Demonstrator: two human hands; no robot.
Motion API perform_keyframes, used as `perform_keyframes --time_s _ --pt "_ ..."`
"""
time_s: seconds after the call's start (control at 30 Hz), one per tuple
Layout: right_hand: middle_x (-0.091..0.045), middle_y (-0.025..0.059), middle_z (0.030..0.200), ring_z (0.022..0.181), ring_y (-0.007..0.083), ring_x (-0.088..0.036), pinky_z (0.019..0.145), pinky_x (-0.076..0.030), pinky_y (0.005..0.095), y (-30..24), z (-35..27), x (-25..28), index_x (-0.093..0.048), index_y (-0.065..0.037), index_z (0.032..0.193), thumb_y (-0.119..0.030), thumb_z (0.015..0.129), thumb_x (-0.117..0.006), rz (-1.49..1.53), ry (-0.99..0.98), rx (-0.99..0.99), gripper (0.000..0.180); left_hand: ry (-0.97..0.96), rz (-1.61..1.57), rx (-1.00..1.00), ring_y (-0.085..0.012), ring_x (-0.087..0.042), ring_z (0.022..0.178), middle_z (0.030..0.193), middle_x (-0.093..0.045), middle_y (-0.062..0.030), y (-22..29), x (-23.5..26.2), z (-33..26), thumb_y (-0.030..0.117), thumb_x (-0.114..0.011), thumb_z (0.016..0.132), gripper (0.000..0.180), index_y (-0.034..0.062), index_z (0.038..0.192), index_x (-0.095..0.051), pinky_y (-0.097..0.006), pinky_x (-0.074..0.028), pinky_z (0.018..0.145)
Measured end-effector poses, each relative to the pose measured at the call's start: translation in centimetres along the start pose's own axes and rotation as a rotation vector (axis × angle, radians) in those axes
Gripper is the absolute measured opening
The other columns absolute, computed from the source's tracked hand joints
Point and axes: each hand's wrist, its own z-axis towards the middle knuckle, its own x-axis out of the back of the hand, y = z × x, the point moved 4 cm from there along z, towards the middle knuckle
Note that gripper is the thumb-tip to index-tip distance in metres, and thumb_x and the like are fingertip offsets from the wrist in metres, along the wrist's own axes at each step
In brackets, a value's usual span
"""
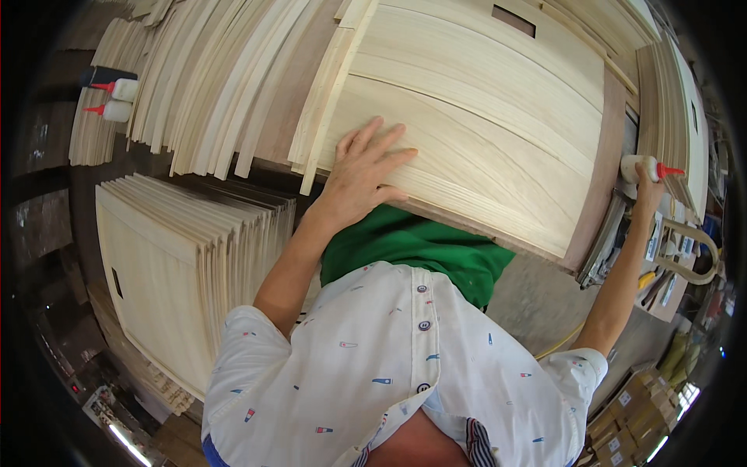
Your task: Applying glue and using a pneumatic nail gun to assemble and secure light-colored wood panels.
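Observation:
My left hand (362, 175) rests with spread fingers on the near left part of a pale wooden panel (490, 163). The panel has plank-like lines across it and a dark slot near its far edge. Narrow wood strips (320, 109) lie along the panel's left side, just beyond my left fingers. Out to the right, past the panel's edge, my right hand (649, 187) is closed round a white squeeze bottle (634, 166). The bottle lies tilted sideways, its red nozzle pointing right. Part of the bottle is hidden by my fingers.
Many long wood strips (210, 78) lie side by side at the far left, with two more red-nozzled bottles (117, 111) on them. Slotted panels (148, 265) stand stacked at left, others (677, 117) at right. Tools and a curved tan handle (704, 249) lie below my right hand.

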Motion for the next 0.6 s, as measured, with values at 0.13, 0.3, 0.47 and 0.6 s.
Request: perform_keyframes --time_s 0.13,0.3,0.47,0.6 --pt "-0.06 0.017 0.115 0.104 0.0238 -0.058 0.092 -0.043 0.0337 -5.3 -4.5 2.9 -0.053 0.006 0.125 -0.032 0.075 -0.077 0.174 -0.015 -0.05 0.066 0.009 0.016 -0.037 -0.0318 -0.025 0.141 0.15 -0.038 -0.0071 0.1 -0.2 -0.1 0.043 -0.07 0.075 0.062 0.0152 0.13 -0.059 -0.047 -0.018 0.113" --pt "-0.06 0.012 0.114 0.103 0.0191 -0.059 0.089 -0.046 0.0322 -10.7 -10.6 3.4 -0.05 0.005 0.127 -0.025 0.083 -0.069 0.746 -0.274 0.08 0.056 0.019 0.054 -0.016 -0.0331 -0.026 0.14 0.148 -0.04 -0.0121 2.2 0.2 0.2 0.04 -0.074 0.073 0.068 0.012 0.132 -0.056 -0.046 -0.021 0.113" --pt "-0.057 0.0074 0.117 0.104 0.0185 -0.057 0.089 -0.048 0.0348 -21.4 -20.3 1.3 -0.05 -0.004 0.133 -0.021 0.075 -0.075 0.553 -0.64 0.332 0.065 0.074 -0.789 0.024 -0.0268 -0.048 0.124 0.135 -0.05 -0.011 7.9 0.5 3.6 0.026 -0.079 0.077 0.074 0.0067 0.14 -0.044 -0.039 -0.042 0.1" --pt "-0.053 0.0136 0.107 0.097 0.0265 -0.059 0.082 -0.049 0.0341 -30.6 -25.9 -1.6 -0.053 -0.004 0.129 -0.012 0.067 -0.074 0.322 -0.801 0.861 0.066 0.097 -1.348 0.149 -0.0185 -0.055 0.112 0.126 -0.054 -0.0078 8.6 -0.3 5.4 0.016 -0.076 0.081 0.066 0.0033 0.137 -0.044 -0.033 -0.048 0.091"
